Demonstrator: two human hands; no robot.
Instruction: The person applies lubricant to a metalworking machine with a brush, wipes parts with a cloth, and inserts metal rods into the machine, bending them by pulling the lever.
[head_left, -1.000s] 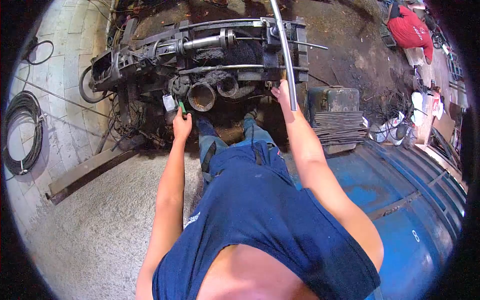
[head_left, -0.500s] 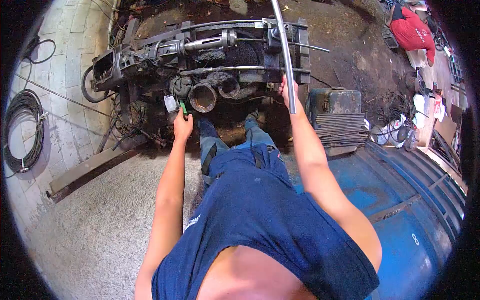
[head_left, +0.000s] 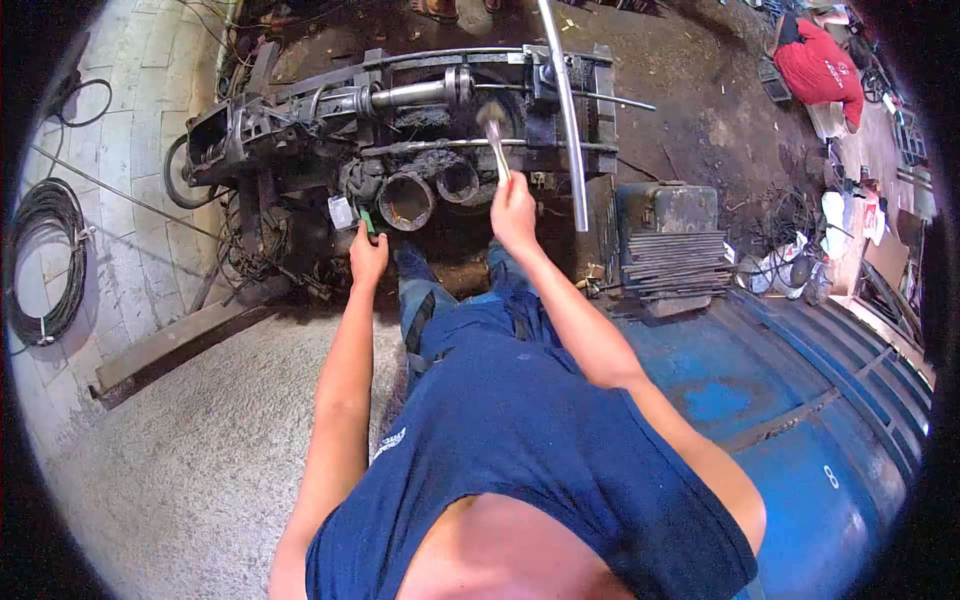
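In my right hand (head_left: 513, 212) is a paintbrush (head_left: 497, 140), gripped by its handle. Its bristles reach over the dark machine (head_left: 420, 120), beside a shiny metal cylinder (head_left: 415, 93) and near a dark round part. My left hand (head_left: 368, 258) is closed around a small green object (head_left: 366, 222), whose kind I cannot make out. A white tag (head_left: 341, 212) hangs just left of it. Two open pipe ends (head_left: 407, 202) face me between my hands. A long metal bar (head_left: 568, 120) slants down to the right of the brush.
A grimy metal box (head_left: 668, 210) with a stack of thin rods (head_left: 676, 260) stands on the right, above a blue metal panel (head_left: 760, 400). Coiled black cable (head_left: 45, 262) lies at left. A person in a red shirt (head_left: 818, 65) bends down at upper right.
My right hand has moved left from behind the metal bar, and the paintbrush now shows over the machine. The left hand has barely moved.
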